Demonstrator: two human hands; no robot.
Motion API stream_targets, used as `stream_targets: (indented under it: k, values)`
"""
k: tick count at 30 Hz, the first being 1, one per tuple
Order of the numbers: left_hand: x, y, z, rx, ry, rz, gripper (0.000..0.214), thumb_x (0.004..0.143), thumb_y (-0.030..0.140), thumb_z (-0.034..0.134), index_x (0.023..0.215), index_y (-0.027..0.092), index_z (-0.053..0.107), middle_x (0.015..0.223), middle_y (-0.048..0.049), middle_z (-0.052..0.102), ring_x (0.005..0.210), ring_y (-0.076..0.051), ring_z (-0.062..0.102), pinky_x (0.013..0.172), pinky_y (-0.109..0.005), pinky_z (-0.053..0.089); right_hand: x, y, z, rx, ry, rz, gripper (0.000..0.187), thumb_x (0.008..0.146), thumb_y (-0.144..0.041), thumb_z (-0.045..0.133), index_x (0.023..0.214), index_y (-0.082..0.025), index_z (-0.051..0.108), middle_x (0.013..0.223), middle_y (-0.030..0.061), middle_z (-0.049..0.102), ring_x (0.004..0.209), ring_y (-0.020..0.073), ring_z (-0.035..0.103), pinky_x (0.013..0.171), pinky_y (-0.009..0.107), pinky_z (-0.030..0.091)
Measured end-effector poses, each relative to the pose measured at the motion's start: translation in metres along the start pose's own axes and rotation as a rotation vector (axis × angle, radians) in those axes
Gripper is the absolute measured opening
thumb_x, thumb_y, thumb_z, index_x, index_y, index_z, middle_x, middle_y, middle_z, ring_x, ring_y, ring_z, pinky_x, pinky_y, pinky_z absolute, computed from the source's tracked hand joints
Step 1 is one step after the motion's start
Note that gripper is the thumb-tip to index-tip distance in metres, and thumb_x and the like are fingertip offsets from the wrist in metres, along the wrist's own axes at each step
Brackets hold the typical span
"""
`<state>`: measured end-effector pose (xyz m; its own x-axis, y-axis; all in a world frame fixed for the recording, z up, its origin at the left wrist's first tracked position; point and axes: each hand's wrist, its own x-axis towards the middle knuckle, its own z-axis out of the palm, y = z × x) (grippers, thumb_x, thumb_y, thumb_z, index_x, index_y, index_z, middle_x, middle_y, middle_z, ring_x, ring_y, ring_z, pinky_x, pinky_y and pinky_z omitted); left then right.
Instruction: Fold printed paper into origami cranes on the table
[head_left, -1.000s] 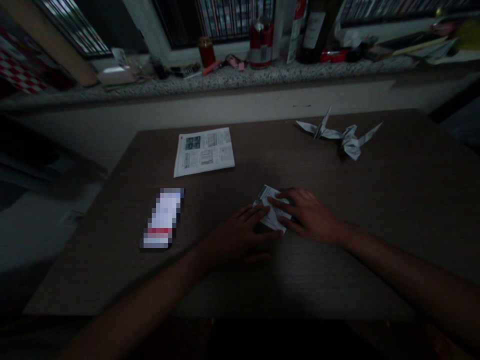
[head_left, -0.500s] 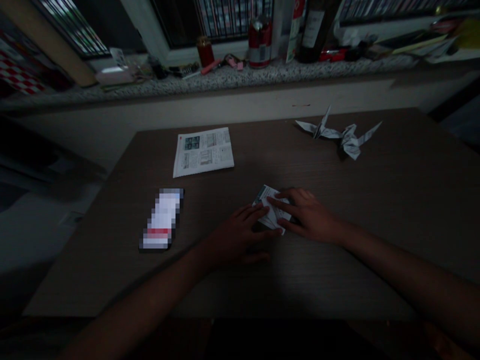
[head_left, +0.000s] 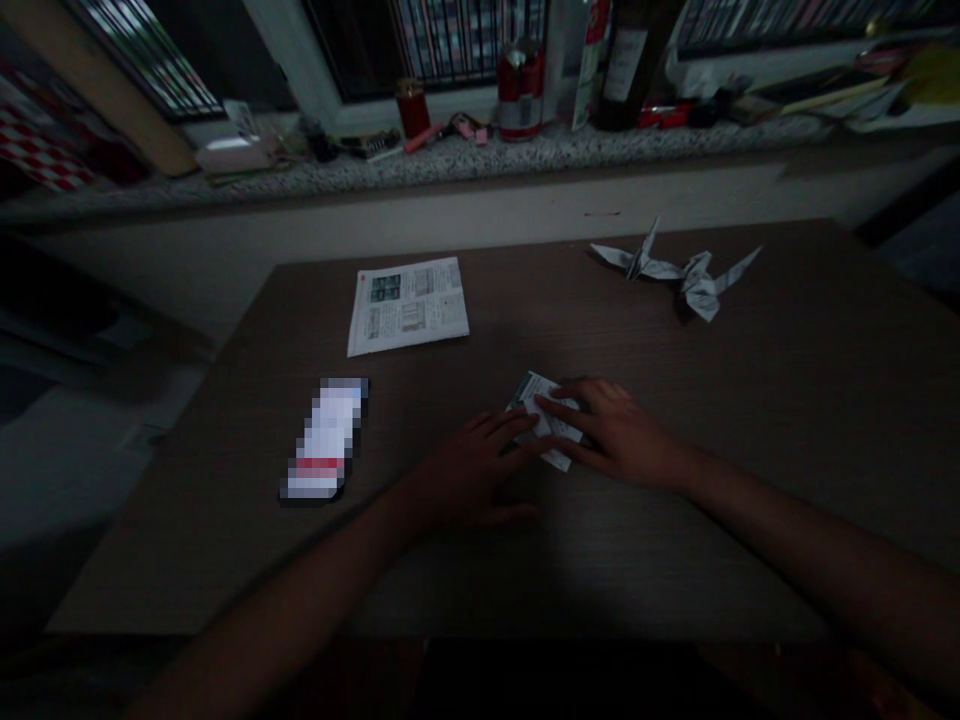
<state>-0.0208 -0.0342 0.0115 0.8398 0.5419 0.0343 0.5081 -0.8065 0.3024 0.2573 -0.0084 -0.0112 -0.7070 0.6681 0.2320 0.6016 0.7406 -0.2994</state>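
A small folded piece of printed paper (head_left: 534, 398) lies on the dark wooden table (head_left: 675, 520) in front of me. My left hand (head_left: 469, 480) rests flat on the table with its fingertips pressing the paper's near left edge. My right hand (head_left: 619, 435) lies over the paper's right side, fingers stretched out and holding it down. Both hands press the paper rather than grip it.
Two folded paper cranes (head_left: 679, 270) sit at the table's far right. A printed sheet (head_left: 407, 304) lies at the far middle, a blurred-out flat object (head_left: 325, 438) to the left. A stone ledge (head_left: 480, 155) behind holds cans, a bottle and clutter.
My left fingertips slid a little to the right along the paper's near edge. My right hand and the paper stayed almost still.
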Motion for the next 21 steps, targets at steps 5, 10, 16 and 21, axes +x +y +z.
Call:
stream_targets:
  k: [5, 10, 16, 21]
  values:
    - [-0.0016, -0.003, -0.0012, 0.011, 0.02, -0.03, 0.083, 0.092, 0.071, 0.059, 0.159, 0.027, 0.038, 0.164, -0.0088, 0.04, 0.155, -0.034, 0.029, 0.124, -0.054, 0.027, 0.0001, -0.0019, -0.0017, 0.007, -0.003, 0.007, 0.056, 0.101, -0.041, 0.056, 0.153, -0.023, 0.049, 0.138, 0.0187, 0.058, 0.123, 0.035, 0.054, 0.099, 0.055, 0.047]
    - [-0.0013, -0.0024, -0.0058, 0.01, 0.014, -0.04, 0.081, 0.092, 0.07, 0.06, 0.159, 0.031, 0.038, 0.164, -0.0082, 0.041, 0.154, -0.034, 0.032, 0.121, -0.056, 0.027, 0.0001, -0.0027, -0.0011, 0.017, 0.006, 0.018, 0.054, 0.101, -0.041, 0.055, 0.152, -0.022, 0.051, 0.137, 0.0191, 0.059, 0.122, 0.035, 0.055, 0.1, 0.055, 0.047]
    - [0.0005, -0.0006, -0.0066, 0.026, 0.008, -0.043, 0.076, 0.095, 0.067, 0.058, 0.158, 0.029, 0.04, 0.163, -0.011, 0.042, 0.153, -0.035, 0.033, 0.12, -0.06, 0.023, -0.0001, -0.001, -0.0003, 0.025, 0.01, 0.012, 0.057, 0.1, -0.041, 0.057, 0.154, -0.023, 0.049, 0.139, 0.0193, 0.058, 0.124, 0.0359, 0.055, 0.099, 0.056, 0.047]
    - [0.0008, -0.0022, -0.0049, 0.064, 0.02, -0.037, 0.067, 0.099, 0.063, 0.055, 0.155, 0.03, 0.043, 0.162, -0.0103, 0.044, 0.152, -0.034, 0.036, 0.121, -0.063, 0.02, 0.0006, -0.0003, -0.0028, 0.059, 0.006, 0.011, 0.06, 0.1, -0.04, 0.058, 0.155, -0.022, 0.046, 0.139, 0.018, 0.059, 0.124, 0.0346, 0.056, 0.1, 0.056, 0.048]
